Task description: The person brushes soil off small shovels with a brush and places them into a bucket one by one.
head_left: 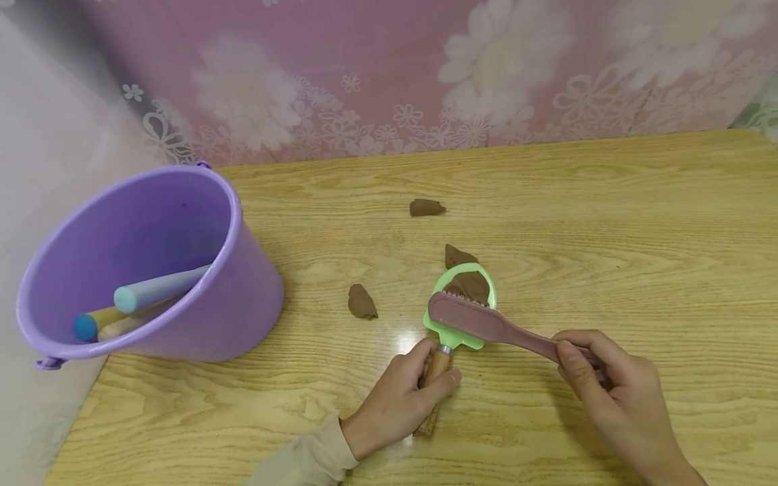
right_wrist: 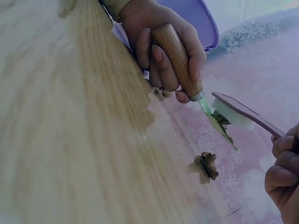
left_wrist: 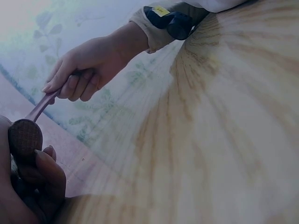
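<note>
My left hand (head_left: pixel 395 398) grips the wooden handle of a small trowel (head_left: pixel 448 335) with a light green blade. On the blade lies a brown clay-like piece (head_left: pixel 474 285). My right hand (head_left: pixel 626 398) holds a mauve brush (head_left: pixel 468 318) by its handle, its head lying across the blade. In the right wrist view the brush's pale bristles (right_wrist: pixel 231 114) meet the brown piece. Just beyond the blade's far edge sits another brown piece (head_left: pixel 458 256). The left wrist view shows the butt of the wooden handle (left_wrist: pixel 25 140) inside the left hand's fingers.
A purple bucket (head_left: pixel 255 290) stands at the left of the wooden table (head_left: pixel 608 236), with several rods inside, one pale blue (head_left: pixel 164 287). Further brown pieces lie left of the trowel (head_left: pixel 361 302) and farther back (head_left: pixel 427 207). A pink flowered sheet (head_left: pixel 365 67) hangs behind.
</note>
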`<action>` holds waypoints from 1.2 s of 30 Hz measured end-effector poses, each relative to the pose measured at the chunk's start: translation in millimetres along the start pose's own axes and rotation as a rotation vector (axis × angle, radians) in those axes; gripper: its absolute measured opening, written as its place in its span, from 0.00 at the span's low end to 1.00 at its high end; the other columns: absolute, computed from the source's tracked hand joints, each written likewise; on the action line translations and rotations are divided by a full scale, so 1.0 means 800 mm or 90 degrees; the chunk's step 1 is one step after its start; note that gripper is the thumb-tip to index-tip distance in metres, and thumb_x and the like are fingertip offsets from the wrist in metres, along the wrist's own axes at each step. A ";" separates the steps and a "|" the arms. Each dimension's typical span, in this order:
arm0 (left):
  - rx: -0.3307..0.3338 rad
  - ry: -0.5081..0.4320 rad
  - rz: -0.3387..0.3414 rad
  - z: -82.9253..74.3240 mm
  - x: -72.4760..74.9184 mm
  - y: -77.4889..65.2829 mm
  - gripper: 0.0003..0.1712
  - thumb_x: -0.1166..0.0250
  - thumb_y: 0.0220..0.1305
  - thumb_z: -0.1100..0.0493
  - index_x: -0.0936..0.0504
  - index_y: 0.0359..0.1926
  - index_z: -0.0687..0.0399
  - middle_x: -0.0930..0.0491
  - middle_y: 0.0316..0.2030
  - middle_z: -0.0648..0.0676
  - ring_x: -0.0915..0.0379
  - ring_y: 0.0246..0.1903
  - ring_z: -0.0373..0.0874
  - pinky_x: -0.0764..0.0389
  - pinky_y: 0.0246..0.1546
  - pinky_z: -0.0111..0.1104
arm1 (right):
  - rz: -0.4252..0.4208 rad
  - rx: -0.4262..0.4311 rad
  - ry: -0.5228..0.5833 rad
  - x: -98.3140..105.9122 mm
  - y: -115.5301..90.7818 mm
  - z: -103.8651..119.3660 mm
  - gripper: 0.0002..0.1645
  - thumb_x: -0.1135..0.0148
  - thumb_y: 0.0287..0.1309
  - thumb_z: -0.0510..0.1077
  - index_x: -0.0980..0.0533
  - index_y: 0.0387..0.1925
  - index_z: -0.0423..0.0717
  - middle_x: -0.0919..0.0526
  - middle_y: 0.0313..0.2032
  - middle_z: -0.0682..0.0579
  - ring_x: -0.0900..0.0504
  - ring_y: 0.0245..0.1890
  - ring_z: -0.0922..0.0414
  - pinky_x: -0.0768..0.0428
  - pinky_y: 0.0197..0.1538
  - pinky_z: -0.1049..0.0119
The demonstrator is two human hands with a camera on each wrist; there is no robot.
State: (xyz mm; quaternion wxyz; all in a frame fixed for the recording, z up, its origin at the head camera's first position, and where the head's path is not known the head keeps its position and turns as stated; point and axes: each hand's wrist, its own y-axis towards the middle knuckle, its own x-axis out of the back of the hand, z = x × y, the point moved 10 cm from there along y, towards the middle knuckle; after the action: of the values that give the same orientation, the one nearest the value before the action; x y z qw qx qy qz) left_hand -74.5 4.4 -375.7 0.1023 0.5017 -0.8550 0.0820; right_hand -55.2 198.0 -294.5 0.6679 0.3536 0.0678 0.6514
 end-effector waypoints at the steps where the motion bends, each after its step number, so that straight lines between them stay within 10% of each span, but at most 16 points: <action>1: 0.000 0.001 -0.001 0.000 0.000 0.000 0.12 0.44 0.68 0.52 0.28 0.43 0.57 0.35 0.15 0.44 0.41 0.13 0.29 0.36 0.15 0.22 | -0.010 0.000 0.003 0.002 0.000 -0.001 0.14 0.49 0.55 0.18 0.22 0.35 0.33 0.30 0.19 0.58 0.39 0.12 0.69 0.44 0.10 0.76; 36: -0.019 -0.015 0.012 0.000 -0.003 0.001 0.10 0.45 0.69 0.54 0.28 0.44 0.56 0.36 0.15 0.42 0.43 0.13 0.29 0.39 0.15 0.21 | -0.027 -0.019 0.042 0.006 0.000 -0.002 0.17 0.49 0.54 0.17 0.21 0.35 0.35 0.28 0.19 0.58 0.39 0.12 0.67 0.46 0.09 0.74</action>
State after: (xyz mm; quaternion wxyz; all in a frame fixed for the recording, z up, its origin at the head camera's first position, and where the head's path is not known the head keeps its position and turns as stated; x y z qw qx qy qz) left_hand -73.8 7.0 -376.6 0.0986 0.4932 -0.8619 0.0645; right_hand -55.2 202.9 -293.8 0.6845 0.3200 0.0876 0.6492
